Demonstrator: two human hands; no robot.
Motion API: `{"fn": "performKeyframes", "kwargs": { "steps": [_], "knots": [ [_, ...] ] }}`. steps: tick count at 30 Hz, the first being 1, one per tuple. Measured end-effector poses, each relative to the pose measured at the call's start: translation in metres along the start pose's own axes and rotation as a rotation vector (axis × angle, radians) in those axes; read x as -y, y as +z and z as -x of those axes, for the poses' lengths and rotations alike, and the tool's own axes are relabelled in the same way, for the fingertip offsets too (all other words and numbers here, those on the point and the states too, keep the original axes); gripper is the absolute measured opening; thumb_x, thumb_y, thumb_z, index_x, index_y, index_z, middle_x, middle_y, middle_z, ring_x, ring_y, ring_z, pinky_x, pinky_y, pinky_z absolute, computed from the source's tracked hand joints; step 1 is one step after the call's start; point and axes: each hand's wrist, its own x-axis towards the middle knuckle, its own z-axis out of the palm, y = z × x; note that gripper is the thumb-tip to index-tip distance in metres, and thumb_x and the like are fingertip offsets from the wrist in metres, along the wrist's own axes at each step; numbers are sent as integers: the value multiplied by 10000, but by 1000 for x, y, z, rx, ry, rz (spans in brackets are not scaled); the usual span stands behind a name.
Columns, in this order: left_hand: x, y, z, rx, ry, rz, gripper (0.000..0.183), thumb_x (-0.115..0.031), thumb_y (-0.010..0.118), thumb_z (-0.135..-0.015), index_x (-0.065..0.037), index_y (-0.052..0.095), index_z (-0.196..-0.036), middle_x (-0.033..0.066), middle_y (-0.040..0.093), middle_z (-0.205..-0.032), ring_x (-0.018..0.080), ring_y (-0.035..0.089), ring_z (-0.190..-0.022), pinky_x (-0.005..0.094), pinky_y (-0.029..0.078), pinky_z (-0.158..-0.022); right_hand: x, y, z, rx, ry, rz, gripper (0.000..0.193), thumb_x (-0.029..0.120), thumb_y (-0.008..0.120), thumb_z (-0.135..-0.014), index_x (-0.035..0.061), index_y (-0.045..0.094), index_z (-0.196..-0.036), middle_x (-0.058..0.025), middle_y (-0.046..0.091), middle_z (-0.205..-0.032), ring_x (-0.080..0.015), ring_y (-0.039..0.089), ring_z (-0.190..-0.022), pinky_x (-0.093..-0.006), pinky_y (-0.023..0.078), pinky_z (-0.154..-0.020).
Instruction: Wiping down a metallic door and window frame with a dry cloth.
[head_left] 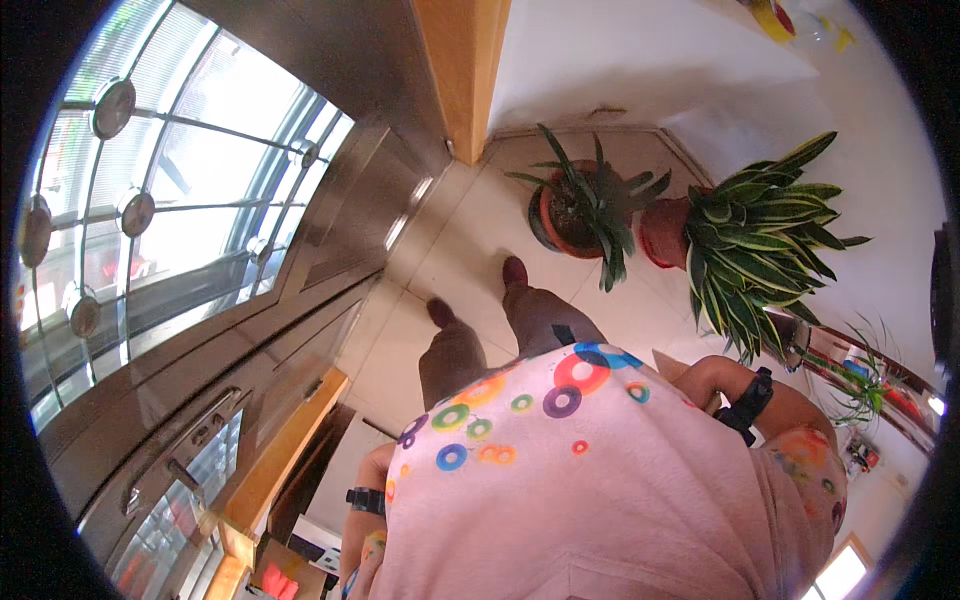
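Got left hand (378,466) mostly hidden by the shirt (610,480) and right hand (708,374) bent in beside a flat tan piece (666,365); can't tell whether open or gripping on either; looks like just standing near potted plants (765,225); would probably need to bring both out front to handle anything.

remote tally: i count two large potted plants (765,245) near the edge of the floor (455,245), two shoes (514,271), two wrist straps (748,405).
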Motion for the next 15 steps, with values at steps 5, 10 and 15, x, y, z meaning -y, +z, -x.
{"fn": "performKeyframes", "kwargs": {
  "steps": [5,10,15],
  "knots": [
    [-17,-8,-29,130,2,-42,638,-307,729,-755,-44,443,-1261,105,510,-1224,211,467,-1142,321,394,-949,93,-108,13,-251,182,491,230,200,623,-673,51,667,-842,-176,643,-786,-291,612,-673,-380,479,-601],
    [-18,-11,-57,269,11,-64,632,-307,729,-755,-43,449,-1256,103,514,-1219,210,468,-1141,321,394,-949,187,-207,47,-1021,-37,696,204,214,559,-725,64,663,-815,-155,638,-826,-279,622,-760,-384,489,-675],
    [-6,-17,-93,486,70,-148,626,-308,729,-755,-42,454,-1251,101,518,-1215,210,468,-1140,320,395,-949,280,-253,79,-1846,-232,929,263,171,613,-778,74,615,-1022,-94,644,-979,-191,609,-914,-331,475,-816]
  ]
}}
